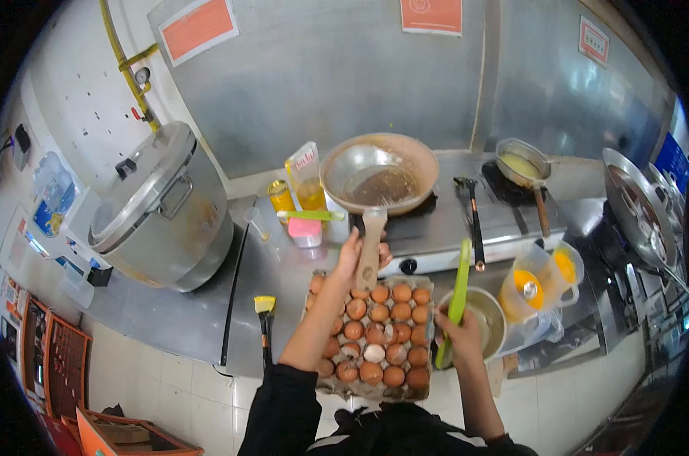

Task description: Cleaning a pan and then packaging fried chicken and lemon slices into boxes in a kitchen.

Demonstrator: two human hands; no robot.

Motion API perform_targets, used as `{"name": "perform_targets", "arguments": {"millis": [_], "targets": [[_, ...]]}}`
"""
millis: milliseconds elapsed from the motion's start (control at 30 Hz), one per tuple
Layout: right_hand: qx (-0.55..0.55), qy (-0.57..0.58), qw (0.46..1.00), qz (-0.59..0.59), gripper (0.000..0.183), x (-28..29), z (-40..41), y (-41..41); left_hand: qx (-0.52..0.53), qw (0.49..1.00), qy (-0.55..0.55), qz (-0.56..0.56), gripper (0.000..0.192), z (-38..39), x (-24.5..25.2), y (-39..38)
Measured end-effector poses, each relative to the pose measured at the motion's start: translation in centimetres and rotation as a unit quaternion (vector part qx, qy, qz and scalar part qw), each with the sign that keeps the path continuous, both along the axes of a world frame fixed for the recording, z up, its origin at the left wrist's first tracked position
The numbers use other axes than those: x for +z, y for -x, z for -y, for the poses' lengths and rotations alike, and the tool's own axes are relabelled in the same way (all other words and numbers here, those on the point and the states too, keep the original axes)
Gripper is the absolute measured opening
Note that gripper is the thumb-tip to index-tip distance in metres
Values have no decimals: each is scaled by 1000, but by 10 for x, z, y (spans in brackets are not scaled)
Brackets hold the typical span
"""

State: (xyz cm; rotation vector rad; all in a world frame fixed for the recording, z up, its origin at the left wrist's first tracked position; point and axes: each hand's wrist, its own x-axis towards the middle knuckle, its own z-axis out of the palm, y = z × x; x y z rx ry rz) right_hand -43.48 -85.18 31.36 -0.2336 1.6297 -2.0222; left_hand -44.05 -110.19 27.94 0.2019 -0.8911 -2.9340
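My left hand [353, 253] grips the beige handle of a frying pan [336, 171]. The pan lies over the left burner of the gas stove; whether it rests there or is lifted I cannot tell. Its inside is brown and worn, with a wet-looking bottom. Held in my right hand [464, 336] is a long green utensil [459, 285], slanting upward over the edge of a metal pot [499, 319]. Between my forearms sits a cardboard egg tray [427, 376] with many brown eggs and some broken shells; my left forearm covers part of it.
A pink-lidded tub [305, 231] with another green utensil [316, 215], a yellow can [280, 195] and an oil pouch [310, 185] stand left of the stove. Further left is a large lidded pot [167, 228]. Pitchers with orange liquid [518, 296], a black-handled utensil [477, 233] and a small saucepan [524, 165] are right.
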Motion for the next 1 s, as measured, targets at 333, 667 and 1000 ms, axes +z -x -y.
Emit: {"name": "perform_targets", "arguments": {"millis": [333, 667, 1000], "targets": [[123, 76, 989, -17, 20, 21, 69, -101, 66, 964, 248, 76, 32, -64, 48, -204], [218, 23, 973, -69, 16, -9, 109, -194, 193, 968, 113, 117, 26, -64, 10, -311], [304, -29, 918, -252, 27, -21, 117, -238, 229, 962, 70, 133, 21, -61, -18, -367]]}}
